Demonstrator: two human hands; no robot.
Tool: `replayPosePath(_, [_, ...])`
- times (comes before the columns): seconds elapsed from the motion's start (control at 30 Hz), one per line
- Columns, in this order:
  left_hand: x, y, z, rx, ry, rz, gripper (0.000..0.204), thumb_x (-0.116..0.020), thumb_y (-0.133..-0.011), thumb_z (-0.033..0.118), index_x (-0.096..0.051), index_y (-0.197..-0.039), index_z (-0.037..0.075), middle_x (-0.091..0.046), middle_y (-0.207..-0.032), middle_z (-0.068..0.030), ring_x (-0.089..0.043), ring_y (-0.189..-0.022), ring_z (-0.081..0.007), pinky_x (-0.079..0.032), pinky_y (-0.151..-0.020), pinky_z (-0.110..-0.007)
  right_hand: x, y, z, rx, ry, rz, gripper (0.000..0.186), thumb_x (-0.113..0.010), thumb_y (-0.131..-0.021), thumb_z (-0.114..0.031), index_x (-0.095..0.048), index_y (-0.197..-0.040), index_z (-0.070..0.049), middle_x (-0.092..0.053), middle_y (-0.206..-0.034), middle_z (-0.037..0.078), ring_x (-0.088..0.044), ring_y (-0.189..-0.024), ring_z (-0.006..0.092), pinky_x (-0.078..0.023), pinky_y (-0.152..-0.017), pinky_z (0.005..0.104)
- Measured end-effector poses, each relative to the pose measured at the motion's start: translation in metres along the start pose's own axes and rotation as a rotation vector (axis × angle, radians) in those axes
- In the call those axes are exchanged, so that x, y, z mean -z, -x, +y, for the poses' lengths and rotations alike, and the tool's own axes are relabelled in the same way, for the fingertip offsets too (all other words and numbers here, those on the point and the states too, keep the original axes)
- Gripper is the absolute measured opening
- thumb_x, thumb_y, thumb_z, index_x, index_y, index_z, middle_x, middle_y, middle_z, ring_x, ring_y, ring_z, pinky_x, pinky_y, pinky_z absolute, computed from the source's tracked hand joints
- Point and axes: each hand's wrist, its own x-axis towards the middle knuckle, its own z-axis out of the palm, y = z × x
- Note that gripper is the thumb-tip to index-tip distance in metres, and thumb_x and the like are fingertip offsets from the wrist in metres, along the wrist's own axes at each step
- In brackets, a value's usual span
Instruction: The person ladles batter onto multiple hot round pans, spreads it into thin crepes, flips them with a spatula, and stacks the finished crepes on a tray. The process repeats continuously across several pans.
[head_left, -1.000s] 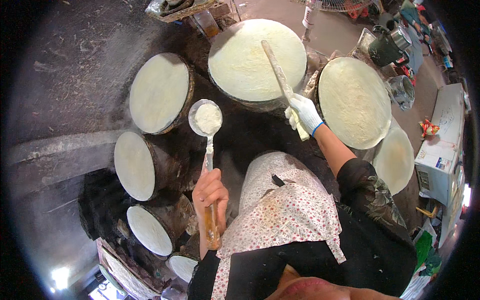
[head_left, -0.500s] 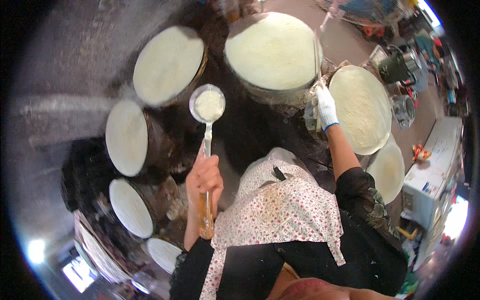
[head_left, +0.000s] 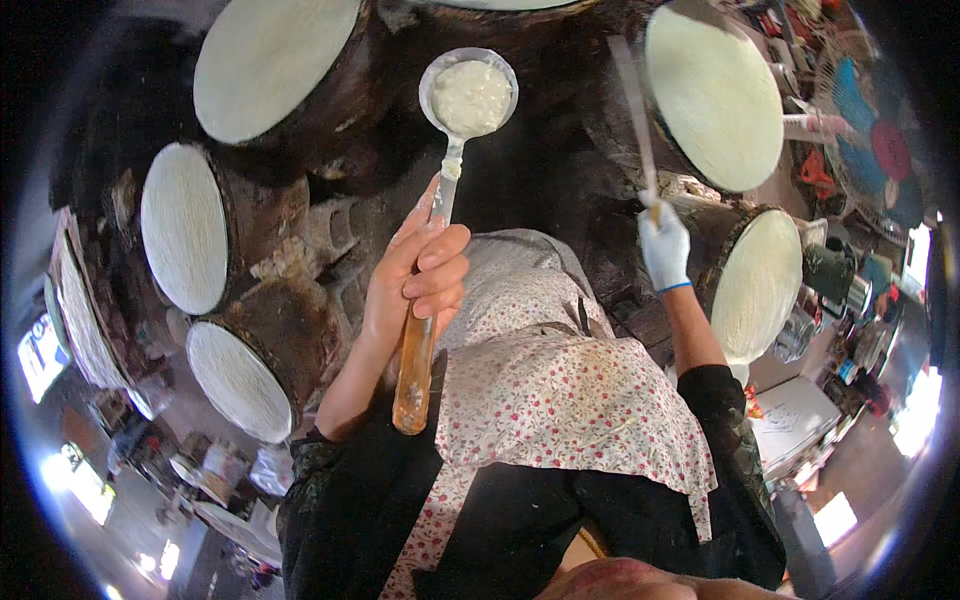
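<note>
My bare left hand (head_left: 425, 265) is closed round the wooden handle of a ladle (head_left: 440, 225). Its metal bowl points away from me and holds a lump of thick, whitish batter (head_left: 472, 98). My right hand (head_left: 665, 245), in a white knitted glove with a blue cuff, is closed on a long, thin, flat spatula (head_left: 637, 125), whose blade points up and away. To the right of that blade is a round griddle top (head_left: 715, 100) covered by a pale sheet. A second covered griddle (head_left: 757, 285) lies just right of my gloved hand.
More round griddles ring me on the left: a far one (head_left: 275, 65), a middle one (head_left: 185, 228) and a near one (head_left: 240, 380), each with a pale layer. A fan (head_left: 865, 130) stands at the far right, above a metal container (head_left: 795, 335) and a white box (head_left: 795, 415).
My view has turned, so the griddles have shifted across the picture. The ladle stays held up with its batter. The spatula has swung to lean leftward, left of a griddle.
</note>
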Motion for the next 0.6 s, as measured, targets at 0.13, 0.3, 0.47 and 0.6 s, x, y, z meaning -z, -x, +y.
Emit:
replayPosePath(0.13, [0.014, -0.031, -0.006, -0.052, -0.026, 0.051, 0.054, -0.038, -0.113, 0.011, -0.026, -0.166, 0.017, -0.040, -0.076, 0.0021, -0.036, -0.048, -0.0028, -0.037, -0.038, -0.018, -0.049, -0.041, 0.015, 0.414, 0.502, -0.389, 0.017, -0.060, -0.097, -0.025, -0.063, -0.107, -0.012, -0.071, -0.082, 0.018, -0.069, -0.079, 0.0435, -0.054, -0.067, 0.0552])
replayPosePath(0.3, [0.027, -0.077, -0.019, -0.144, -0.100, 0.162, 0.057, -0.038, -0.112, 0.012, -0.026, -0.167, 0.024, -0.038, -0.072, 0.0019, -0.033, -0.044, -0.0053, -0.036, -0.038, -0.020, -0.130, -0.204, 0.045, 0.578, 0.903, -0.372, 0.026, -0.059, -0.097, -0.021, -0.069, -0.117, -0.008, -0.074, -0.097, 0.020, -0.074, -0.085, 0.0402, -0.058, -0.070, 0.0519])
replayPosePath(0.47, [0.050, -0.096, -0.015, -0.145, 0.035, 0.228, 0.059, -0.040, -0.112, 0.012, -0.027, -0.166, 0.029, -0.039, -0.073, 0.0013, -0.035, -0.045, -0.0043, -0.037, -0.037, -0.020, -0.187, -0.322, 0.071, 0.676, 1.378, -0.414, 0.037, -0.062, -0.096, -0.018, -0.068, -0.121, 0.008, -0.077, -0.100, 0.018, -0.078, -0.086, 0.0357, -0.061, -0.063, 0.0483])
replayPosePath(0.6, [0.070, -0.096, -0.008, -0.136, 0.060, 0.197, 0.058, -0.041, -0.112, 0.012, -0.026, -0.166, 0.029, -0.039, -0.074, 0.0019, -0.034, -0.046, -0.0035, -0.037, -0.037, -0.019, -0.202, -0.333, 0.084, 0.687, 1.161, -0.295, 0.025, -0.061, -0.097, -0.018, -0.067, -0.102, 0.006, -0.075, -0.076, 0.019, -0.077, -0.073, 0.0359, -0.061, -0.061, 0.0476])
